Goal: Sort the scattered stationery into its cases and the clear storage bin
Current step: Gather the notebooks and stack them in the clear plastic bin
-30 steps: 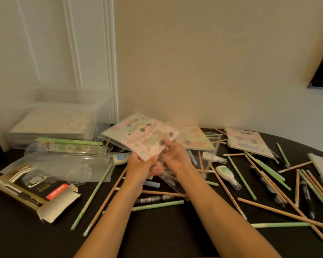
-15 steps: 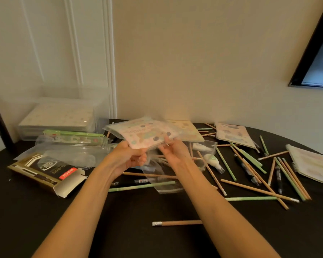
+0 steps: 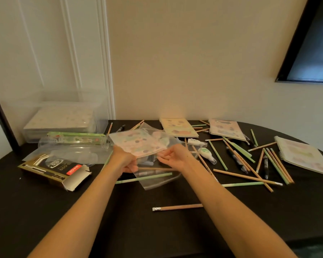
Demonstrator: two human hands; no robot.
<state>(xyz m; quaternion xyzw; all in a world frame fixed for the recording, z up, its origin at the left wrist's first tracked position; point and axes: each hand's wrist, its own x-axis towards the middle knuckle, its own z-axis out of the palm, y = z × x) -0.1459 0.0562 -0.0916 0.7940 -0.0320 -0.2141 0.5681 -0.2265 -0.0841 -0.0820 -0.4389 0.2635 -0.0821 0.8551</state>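
My left hand grips the near left edge of a pastel spotted notebook, held flat just above the black table. A clear plastic sleeve lies partly over the notebook and trails down beneath it. My right hand is palm up with curled fingers, pinching the sleeve at the notebook's near right corner. The clear storage bin stands at the back left, with a flat patterned pack inside.
A clear tube case and an open gold-and-black box lie at the left. Three more notebooks lie behind and to the right, among several pencils, pens and correction tapes. One pencil lies near me.
The notebook has come down from a raised tilt to lie flatter and lower. My hands have drawn slightly apart, and the clear sleeve now shows over and under it.
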